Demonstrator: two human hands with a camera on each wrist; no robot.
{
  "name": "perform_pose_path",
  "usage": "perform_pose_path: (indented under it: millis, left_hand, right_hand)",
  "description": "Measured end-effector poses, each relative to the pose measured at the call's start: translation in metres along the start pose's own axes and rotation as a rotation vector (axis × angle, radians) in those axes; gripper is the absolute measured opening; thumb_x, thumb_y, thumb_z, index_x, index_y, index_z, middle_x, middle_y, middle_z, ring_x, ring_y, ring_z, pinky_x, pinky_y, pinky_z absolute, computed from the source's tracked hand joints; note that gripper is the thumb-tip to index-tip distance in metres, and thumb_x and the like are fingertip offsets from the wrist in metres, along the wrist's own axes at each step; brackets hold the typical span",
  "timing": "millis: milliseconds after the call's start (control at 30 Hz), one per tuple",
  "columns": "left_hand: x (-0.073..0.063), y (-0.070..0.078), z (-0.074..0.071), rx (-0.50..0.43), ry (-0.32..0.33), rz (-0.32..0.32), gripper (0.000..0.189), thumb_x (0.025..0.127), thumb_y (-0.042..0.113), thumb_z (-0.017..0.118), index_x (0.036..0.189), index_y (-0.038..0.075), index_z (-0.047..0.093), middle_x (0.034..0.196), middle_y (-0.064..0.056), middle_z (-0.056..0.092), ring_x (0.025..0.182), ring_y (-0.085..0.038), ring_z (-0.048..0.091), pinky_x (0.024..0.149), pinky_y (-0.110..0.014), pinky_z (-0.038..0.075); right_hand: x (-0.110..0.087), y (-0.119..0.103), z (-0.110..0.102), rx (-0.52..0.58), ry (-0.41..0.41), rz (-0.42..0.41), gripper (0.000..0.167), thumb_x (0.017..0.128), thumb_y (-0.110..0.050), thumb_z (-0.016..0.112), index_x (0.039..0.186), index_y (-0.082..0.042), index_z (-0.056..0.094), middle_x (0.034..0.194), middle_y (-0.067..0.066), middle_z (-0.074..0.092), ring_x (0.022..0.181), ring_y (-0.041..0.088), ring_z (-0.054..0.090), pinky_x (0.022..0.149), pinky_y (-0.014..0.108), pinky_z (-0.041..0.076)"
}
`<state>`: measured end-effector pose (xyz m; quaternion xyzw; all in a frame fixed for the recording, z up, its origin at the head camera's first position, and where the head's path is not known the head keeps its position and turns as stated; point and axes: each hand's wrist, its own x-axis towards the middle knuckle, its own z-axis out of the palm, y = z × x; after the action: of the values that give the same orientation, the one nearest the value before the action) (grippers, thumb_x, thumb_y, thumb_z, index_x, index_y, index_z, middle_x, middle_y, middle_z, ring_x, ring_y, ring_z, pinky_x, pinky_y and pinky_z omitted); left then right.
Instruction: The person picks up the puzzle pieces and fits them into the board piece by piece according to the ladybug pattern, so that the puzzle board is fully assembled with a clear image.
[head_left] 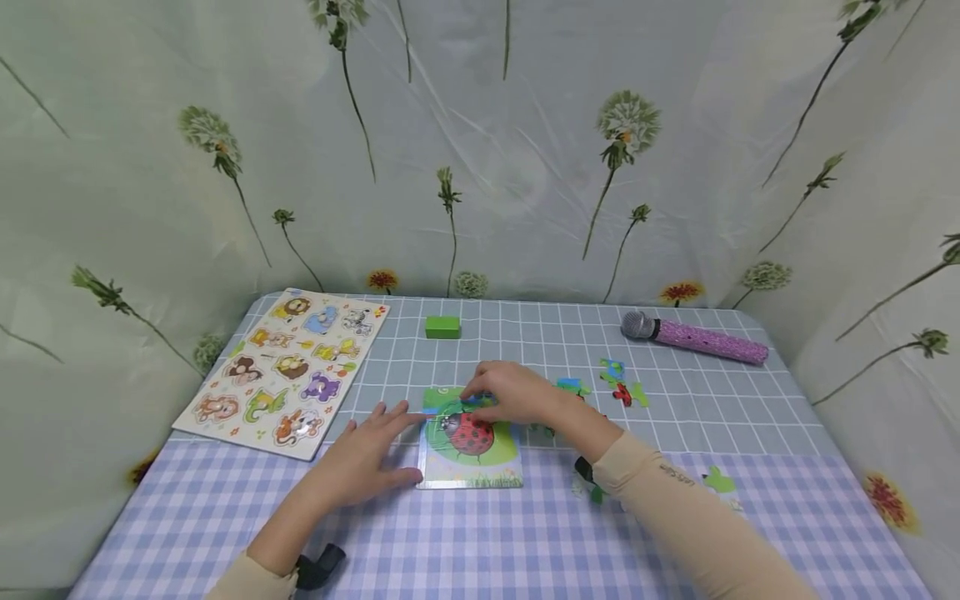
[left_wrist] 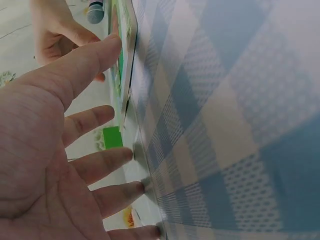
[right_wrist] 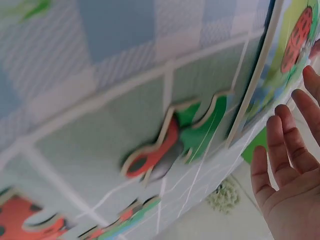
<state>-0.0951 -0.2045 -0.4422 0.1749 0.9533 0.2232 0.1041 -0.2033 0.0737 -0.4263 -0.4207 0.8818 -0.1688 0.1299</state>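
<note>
A square ladybug puzzle board [head_left: 471, 482] lies in front of me, with a red spotted ladybug [head_left: 471, 434] in its middle. My left hand [head_left: 367, 454] spreads its fingers beside the board's left side, index fingertip and thumb at its edge. Over the board's upper right reaches my right hand [head_left: 517, 393], its index fingertip and thumb apart over the picture. In the right wrist view its fingers [right_wrist: 295, 150] are loosely bent. Beside the board lies a loose red-and-green puzzle piece [right_wrist: 172, 137], partly behind the right arm in the head view.
Other loose puzzle pieces [head_left: 622, 393] lie to the right, and a green piece [head_left: 720, 479] is nearer the front. A green block [head_left: 442, 327] stands behind the board. An animal puzzle board [head_left: 258, 440] lies at left, a glittery purple microphone [head_left: 705, 340] at back right.
</note>
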Motion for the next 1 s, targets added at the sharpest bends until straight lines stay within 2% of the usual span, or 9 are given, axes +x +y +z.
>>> perform_pose_path:
  millis: [133, 333, 567, 733, 1000]
  left_hand:
    - [0.003, -0.004, -0.002, 0.026, 0.031, 0.043, 0.08, 0.087, 0.047, 0.088, 0.155, 0.019, 0.056, 0.168, -0.026, 0.043, 0.155, -0.057, 0.037, 0.116, -0.085, 0.029]
    - [0.01, -0.015, 0.0, -0.024, 0.009, 0.118, 0.093, 0.08, 0.058, 0.089, 0.159, 0.025, 0.053, 0.173, -0.024, 0.034, 0.159, -0.054, 0.03, 0.121, -0.083, 0.024]
    - [0.017, -0.021, 0.0, -0.027, -0.057, 0.124, 0.108, 0.07, 0.066, 0.092, 0.162, 0.027, 0.05, 0.177, -0.024, 0.024, 0.162, -0.054, 0.023, 0.124, -0.082, 0.017]
    - [0.019, -0.022, 0.001, -0.017, -0.075, 0.134, 0.109, 0.07, 0.064, 0.093, 0.162, 0.026, 0.05, 0.177, -0.024, 0.023, 0.162, -0.054, 0.021, 0.124, -0.082, 0.017]
    - [0.022, -0.021, 0.0, -0.021, -0.087, 0.132, 0.107, 0.071, 0.063, 0.093, 0.162, 0.025, 0.05, 0.177, -0.022, 0.023, 0.163, -0.052, 0.021, 0.126, -0.081, 0.015]
  right_hand:
    - [-0.007, 0.009, -0.006, 0.016, 0.016, -0.004, 0.033, 0.1, -0.025, 0.078, 0.13, -0.012, 0.078, 0.116, 0.006, 0.072, 0.1, 0.02, 0.068, 0.088, 0.034, 0.058]
    - [-0.029, 0.022, -0.017, 0.05, 0.018, 0.08, 0.037, 0.099, -0.024, 0.078, 0.134, -0.011, 0.076, 0.123, 0.007, 0.072, 0.112, 0.023, 0.07, 0.097, 0.039, 0.06]
    - [-0.056, 0.048, -0.021, 0.111, 0.031, 0.175, 0.043, 0.097, -0.02, 0.08, 0.138, -0.01, 0.073, 0.128, 0.011, 0.07, 0.119, 0.03, 0.068, 0.103, 0.049, 0.059]
    - [-0.073, 0.065, -0.018, 0.147, 0.05, 0.259, 0.047, 0.096, -0.021, 0.082, 0.141, -0.011, 0.071, 0.133, 0.012, 0.067, 0.123, 0.032, 0.066, 0.107, 0.054, 0.056]
    - [-0.09, 0.084, -0.018, 0.209, 0.093, 0.3, 0.046, 0.094, -0.016, 0.083, 0.138, -0.008, 0.072, 0.134, 0.016, 0.066, 0.126, 0.037, 0.062, 0.111, 0.059, 0.052]
